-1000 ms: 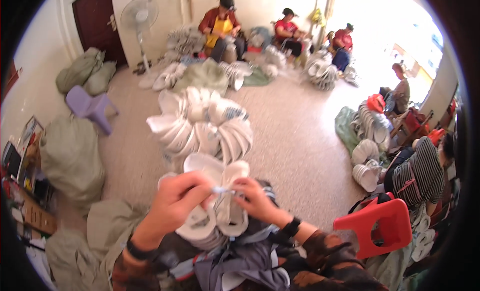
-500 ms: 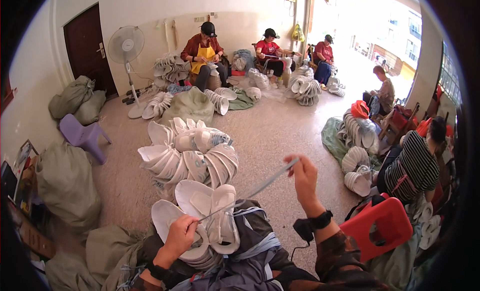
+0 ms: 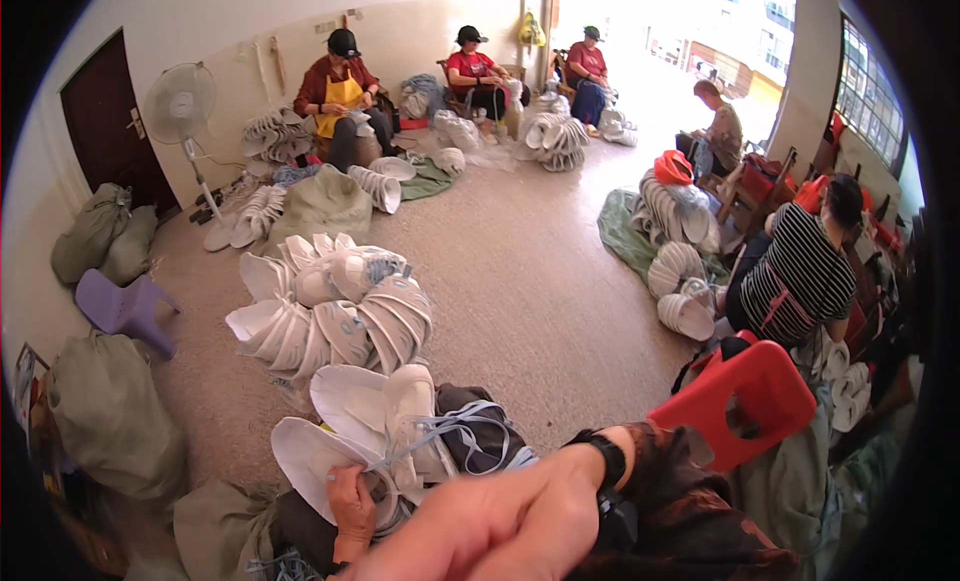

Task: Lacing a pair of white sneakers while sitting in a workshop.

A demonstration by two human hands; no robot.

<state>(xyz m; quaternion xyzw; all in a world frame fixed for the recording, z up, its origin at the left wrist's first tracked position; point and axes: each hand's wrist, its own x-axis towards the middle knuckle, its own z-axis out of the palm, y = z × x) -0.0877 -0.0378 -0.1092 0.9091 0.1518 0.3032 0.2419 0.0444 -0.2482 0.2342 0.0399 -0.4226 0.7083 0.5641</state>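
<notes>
White shoe uppers lie stacked in my lap, and a white shoe upper [image 3: 407, 421] with its tongue and toe pointing away is on top. Light blue shoelaces [image 3: 470, 419] run from its eyelets in loose loops over the dark cloth on my right leg. My left hand [image 3: 352, 501] is closed at the near left side of the shoe uppers, fingers bent against the opening. Close to the camera, my right hand [image 3: 490, 516] crosses the lap toward the lower left and looks large and smeared. Its fingers are cut off by the lower edge, so their hold is hidden.
A ring of stacked shoe uppers [image 3: 335, 306] stands on the floor ahead. A red plastic stool [image 3: 785, 391] is at my right, and full sacks [image 3: 115, 421] and a purple chair [image 3: 125, 306] at my left. Several people sit working along the wall and right side.
My right hand has dropped from raised at the right, pulling a lace, to low across the lap. My left hand has let the lace go and shifted down. The whole view has turned rightward.
</notes>
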